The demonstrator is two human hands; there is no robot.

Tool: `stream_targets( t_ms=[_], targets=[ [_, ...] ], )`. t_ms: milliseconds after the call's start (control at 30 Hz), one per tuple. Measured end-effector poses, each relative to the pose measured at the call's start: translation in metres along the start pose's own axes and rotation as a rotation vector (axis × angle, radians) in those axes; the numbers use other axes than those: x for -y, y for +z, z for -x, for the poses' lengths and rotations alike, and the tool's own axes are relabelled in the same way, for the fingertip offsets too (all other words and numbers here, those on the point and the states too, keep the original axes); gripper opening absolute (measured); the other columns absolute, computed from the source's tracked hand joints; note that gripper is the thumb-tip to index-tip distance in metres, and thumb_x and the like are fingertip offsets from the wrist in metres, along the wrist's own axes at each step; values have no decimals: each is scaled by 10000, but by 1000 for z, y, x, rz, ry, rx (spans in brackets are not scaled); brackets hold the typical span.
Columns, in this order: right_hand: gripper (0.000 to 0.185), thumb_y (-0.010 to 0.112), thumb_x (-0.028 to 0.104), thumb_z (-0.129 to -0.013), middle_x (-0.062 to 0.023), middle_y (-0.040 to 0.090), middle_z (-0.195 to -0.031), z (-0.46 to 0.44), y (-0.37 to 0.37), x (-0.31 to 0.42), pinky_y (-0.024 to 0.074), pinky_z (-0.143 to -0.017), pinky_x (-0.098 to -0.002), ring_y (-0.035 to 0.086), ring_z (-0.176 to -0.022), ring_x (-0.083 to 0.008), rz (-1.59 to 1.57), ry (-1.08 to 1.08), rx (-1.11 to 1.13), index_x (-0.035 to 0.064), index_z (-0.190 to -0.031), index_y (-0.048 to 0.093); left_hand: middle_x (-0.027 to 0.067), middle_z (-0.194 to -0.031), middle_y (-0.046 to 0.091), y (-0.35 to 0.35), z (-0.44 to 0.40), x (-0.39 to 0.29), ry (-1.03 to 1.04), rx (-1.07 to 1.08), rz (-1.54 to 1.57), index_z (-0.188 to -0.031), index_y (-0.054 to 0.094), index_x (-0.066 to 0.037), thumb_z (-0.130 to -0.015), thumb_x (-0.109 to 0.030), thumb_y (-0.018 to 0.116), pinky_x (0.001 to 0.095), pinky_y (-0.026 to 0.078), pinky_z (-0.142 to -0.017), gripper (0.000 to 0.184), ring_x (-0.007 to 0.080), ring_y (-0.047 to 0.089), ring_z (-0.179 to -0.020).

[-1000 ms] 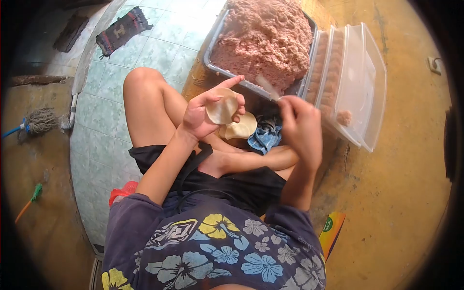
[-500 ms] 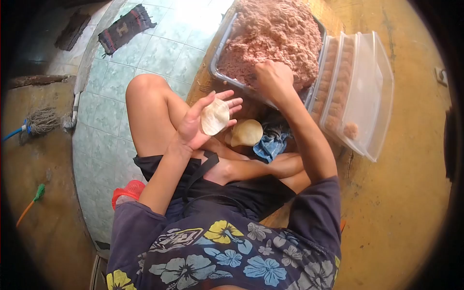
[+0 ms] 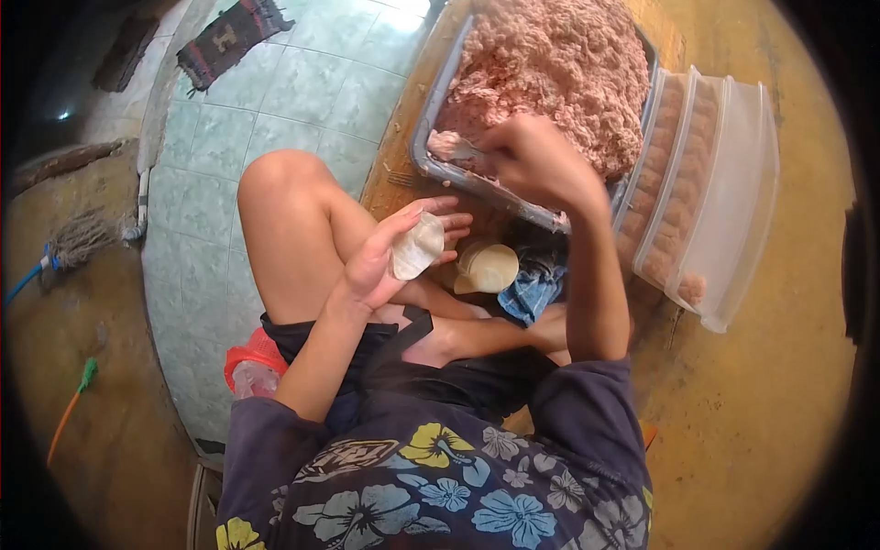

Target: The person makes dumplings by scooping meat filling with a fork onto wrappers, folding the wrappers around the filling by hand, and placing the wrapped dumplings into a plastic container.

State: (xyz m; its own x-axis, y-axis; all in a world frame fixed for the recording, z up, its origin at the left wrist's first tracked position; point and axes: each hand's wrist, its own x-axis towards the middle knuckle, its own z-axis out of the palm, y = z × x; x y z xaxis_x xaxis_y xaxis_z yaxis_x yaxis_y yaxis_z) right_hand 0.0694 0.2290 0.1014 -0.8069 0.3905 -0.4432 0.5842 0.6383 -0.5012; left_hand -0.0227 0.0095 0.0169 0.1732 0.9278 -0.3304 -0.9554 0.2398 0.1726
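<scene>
A thin, round, pale dough wrapper (image 3: 417, 247) rests across the fingers and palm of my left hand (image 3: 378, 257), with the thumb along its edge. Over the near left corner of a grey tub (image 3: 423, 137), my closed right hand (image 3: 541, 163) grips what looks like a small metal spoon (image 3: 470, 152), partly hidden by the fingers. At its tip sits a lump of pink meat paste (image 3: 445, 144). A big mound of minced meat (image 3: 550, 73) fills the tub. Below the hands, a stack of round wrappers (image 3: 490, 268) stands beside a blue cloth (image 3: 532, 291).
Clear plastic trays (image 3: 733, 192) with rows of meat-coloured pieces lean in a stack at the right. My bent knee (image 3: 289, 179) is at the left. A red bag (image 3: 257, 357) lies by my hip. A mat (image 3: 234, 41) lies on the tiles.
My right hand has lifted out of the meat toward the tub's near edge, bringing a lump of paste on the tool. The left-hand wrapper has tilted slightly. The whole view has shifted a little.
</scene>
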Motion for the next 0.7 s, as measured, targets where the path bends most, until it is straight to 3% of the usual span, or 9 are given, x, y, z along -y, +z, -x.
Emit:
stream_targets(
  t_ms=[67, 200, 300, 400, 467, 500, 633, 700],
  targets=[
    [99, 584, -18, -692, -270, 639, -768, 29, -1, -20, 532, -708, -478, 667, -756, -416, 9, 11, -174, -50, -740, 664, 247, -1419, 470, -1, -3, -1, 26, 7, 19, -1452, 355, 18, -1007, -342, 476, 447, 453, -1040, 585, 336, 477, -1316],
    [123, 584, -33, -669, -288, 644, -764, -3, 32, -19, 520, -723, -523, 665, -770, -444, 236, 220, -128, -60, -755, 668, 243, -1384, 501, 5, -1, -2, 30, -1, 18, -1441, 368, 20, -1015, -322, 470, 402, 490, -998, 556, 305, 526, -1261],
    [111, 559, -54, -674, -299, 635, -733, -20, 42, -8, 523, -712, -511, 664, -747, -448, 145, 156, -167, -68, -708, 664, 248, -1394, 491, 6, -1, -1, 16, 25, 4, -1442, 367, 20, -1006, -311, 481, 403, 485, -1003, 559, 311, 511, -1281],
    [110, 551, -55, -677, -299, 634, -724, -9, 27, -1, 526, -710, -499, 662, -731, -450, -19, 146, -189, -71, -673, 660, 252, -1420, 462, 8, 0, 2, 4, -12, -1, -1451, 357, 19, -1006, -304, 475, 413, 464, -1036, 563, 312, 492, -1304],
    [121, 540, -56, -682, -302, 633, -721, 7, 1, 9, 528, -717, -493, 662, -730, -450, -213, 196, -193, -75, -655, 657, 272, -1474, 388, 5, 1, 2, 0, -1, 11, -1478, 297, 38, -989, -312, 484, 477, 401, -1085, 630, 353, 415, -1366],
    [120, 555, -23, -705, -287, 641, -720, 2, 11, -2, 536, -709, -472, 670, -730, -438, -48, 275, -263, -68, -668, 660, 282, -1502, 351, 5, 2, 0, 12, 5, 13, -1491, 267, 48, -980, -316, 489, 508, 369, -1109, 665, 373, 376, -1398],
    [121, 596, 42, -734, -265, 648, -709, -12, 26, 11, 532, -650, -439, 670, -710, -424, 173, -17, -285, -57, -692, 651, 284, -1511, 341, 11, 1, -2, -9, -61, 64, -1482, 284, 59, -980, -332, 484, 494, 345, -1131, 667, 354, 372, -1407],
    [120, 614, 38, -774, -214, 655, -677, 20, -2, 1, 517, -596, -372, 663, -626, -281, -57, 1, -209, -67, -781, 672, 262, -1473, 406, 12, 5, -3, 121, -13, 70, -1457, 337, 54, -995, -346, 458, 470, 383, -1105, 623, 347, 426, -1362]
  ],
)
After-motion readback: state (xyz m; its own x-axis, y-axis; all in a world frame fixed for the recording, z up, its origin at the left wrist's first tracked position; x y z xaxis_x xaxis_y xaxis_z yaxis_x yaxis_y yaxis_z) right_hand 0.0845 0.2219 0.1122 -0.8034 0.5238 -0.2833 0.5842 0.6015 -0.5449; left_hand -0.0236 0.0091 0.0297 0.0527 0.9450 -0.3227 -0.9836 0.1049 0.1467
